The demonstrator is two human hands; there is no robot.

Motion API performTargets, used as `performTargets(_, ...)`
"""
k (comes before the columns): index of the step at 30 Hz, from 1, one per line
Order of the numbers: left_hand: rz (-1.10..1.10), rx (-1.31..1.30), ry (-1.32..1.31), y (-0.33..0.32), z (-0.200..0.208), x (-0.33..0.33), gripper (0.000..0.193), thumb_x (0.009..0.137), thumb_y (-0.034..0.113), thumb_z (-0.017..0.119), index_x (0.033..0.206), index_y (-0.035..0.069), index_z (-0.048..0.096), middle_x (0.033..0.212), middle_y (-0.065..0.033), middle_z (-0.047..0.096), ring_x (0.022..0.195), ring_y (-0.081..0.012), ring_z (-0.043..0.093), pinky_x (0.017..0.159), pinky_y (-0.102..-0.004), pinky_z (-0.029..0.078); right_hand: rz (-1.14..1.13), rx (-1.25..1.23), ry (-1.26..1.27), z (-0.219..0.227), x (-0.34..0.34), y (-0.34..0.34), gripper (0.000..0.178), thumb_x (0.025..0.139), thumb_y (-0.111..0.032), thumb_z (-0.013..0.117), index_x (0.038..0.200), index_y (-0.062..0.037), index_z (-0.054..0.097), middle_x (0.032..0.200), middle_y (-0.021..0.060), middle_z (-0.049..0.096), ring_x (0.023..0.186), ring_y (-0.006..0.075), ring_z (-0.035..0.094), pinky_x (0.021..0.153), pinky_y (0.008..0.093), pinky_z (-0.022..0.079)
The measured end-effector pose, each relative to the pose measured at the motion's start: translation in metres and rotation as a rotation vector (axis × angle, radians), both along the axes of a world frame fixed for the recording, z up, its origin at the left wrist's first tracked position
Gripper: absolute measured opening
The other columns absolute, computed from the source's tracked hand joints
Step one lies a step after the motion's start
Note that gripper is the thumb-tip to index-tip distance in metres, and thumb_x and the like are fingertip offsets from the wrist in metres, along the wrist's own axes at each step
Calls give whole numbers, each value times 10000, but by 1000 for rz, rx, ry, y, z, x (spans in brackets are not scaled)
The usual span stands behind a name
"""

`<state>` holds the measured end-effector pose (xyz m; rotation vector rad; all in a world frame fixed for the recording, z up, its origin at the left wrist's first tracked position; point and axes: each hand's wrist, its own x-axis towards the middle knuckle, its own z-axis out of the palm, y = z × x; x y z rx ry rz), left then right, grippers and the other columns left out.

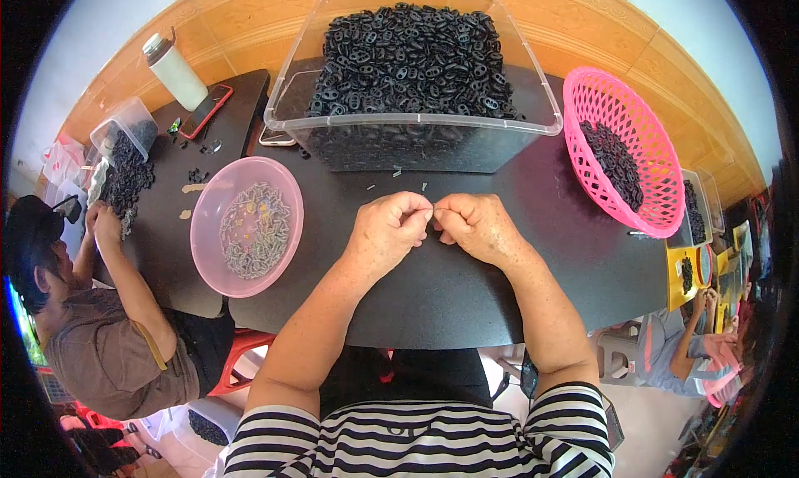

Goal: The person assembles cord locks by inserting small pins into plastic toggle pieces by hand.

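Note:
My left hand (384, 231) and my right hand (481, 227) meet over the dark table (416, 312), both closed in a pinch with the fingertips nearly touching. Whatever sits between the fingers is too small and hidden to name. Just beyond them a few small silvery pieces (424, 187) lie on the tabletop. To the left stands a pink bowl (204, 257) holding many small silvery pieces (258, 257) and some yellowish ones. Ahead, a large clear plastic bin (333, 124) is heaped with small black oval parts (408, 58) that have two holes.
A pink lattice basket (657, 158) with black parts tilts at the right. Far left are a white bottle (176, 77), a red-edged phone (206, 112) and a tipped clear tub (125, 128) spilling black parts. A co-worker (116, 336) sits left; another person (682, 345) is at right.

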<state>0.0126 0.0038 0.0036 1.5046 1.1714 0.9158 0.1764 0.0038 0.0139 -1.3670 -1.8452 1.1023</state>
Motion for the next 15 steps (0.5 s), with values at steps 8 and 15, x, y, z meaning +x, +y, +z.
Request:
performTargets(8, 53, 524, 333, -1, -8, 6, 90, 731, 47, 609, 815, 30, 582, 706, -79, 603, 606, -160, 602, 541, -269, 477, -24, 239, -121, -4, 0, 2, 111, 734, -83, 504, 733, -11, 589, 649, 123, 592, 591, 217, 597, 554, 312, 474)
performTargets(15, 89, 473, 307, -2, -8, 8, 66, 737, 63, 594, 792, 30, 577, 694, -74, 605, 602, -162, 595, 532, -275, 474, -37, 310, -174, -2, -2, 1, 105, 725, -105, 523, 742, -26, 589, 700, 158, 591, 650, 295, 599, 593, 350, 473)
